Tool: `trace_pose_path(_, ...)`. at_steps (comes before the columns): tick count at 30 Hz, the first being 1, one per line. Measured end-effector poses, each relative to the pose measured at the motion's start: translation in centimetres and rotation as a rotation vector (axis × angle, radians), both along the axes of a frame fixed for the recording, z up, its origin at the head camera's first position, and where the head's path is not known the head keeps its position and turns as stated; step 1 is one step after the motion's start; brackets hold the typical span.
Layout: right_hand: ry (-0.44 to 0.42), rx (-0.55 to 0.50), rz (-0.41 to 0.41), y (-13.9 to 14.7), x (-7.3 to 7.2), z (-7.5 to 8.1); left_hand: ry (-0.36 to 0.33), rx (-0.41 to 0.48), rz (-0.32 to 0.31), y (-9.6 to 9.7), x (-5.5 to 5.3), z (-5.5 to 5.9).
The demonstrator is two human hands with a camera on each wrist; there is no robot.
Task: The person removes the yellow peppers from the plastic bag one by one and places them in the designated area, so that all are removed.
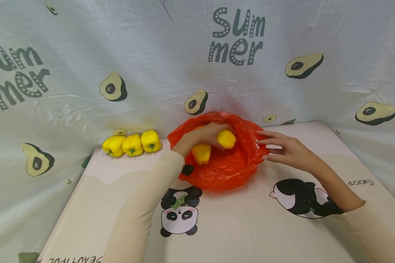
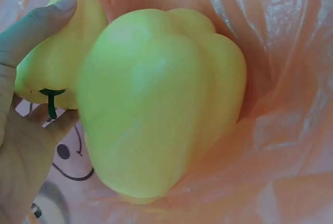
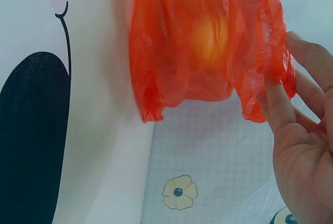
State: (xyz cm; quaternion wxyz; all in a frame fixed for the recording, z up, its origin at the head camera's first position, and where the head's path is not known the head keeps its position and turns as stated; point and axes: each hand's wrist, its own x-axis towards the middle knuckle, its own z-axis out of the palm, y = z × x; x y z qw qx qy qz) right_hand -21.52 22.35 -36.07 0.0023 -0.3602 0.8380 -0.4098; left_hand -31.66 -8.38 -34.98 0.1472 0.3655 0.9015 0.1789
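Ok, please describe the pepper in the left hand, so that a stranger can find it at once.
On the table is an open red bag. The left hand is inside it, with a yellow pepper in its grip. Unlike the other peppers, this one is held.

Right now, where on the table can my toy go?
The table looks bare in front of the red bag, between the sleeves, and in front of three yellow peppers, left of the left sleeve. It's crowded at the bag: the left hand grips a pepper inside; the right hand touches the bag's side.
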Motion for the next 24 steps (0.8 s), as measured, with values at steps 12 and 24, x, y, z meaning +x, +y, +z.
trace_pose_path(12,0.025,-0.012,0.018,0.0,-0.1,0.0,0.065,0.005,-0.007,-0.9,1.3,1.5)
trace_pose_path(24,0.023,-0.003,0.003,0.1,0.0,-0.2,0.132,0.085,-0.009,-0.7,2.8,1.8)
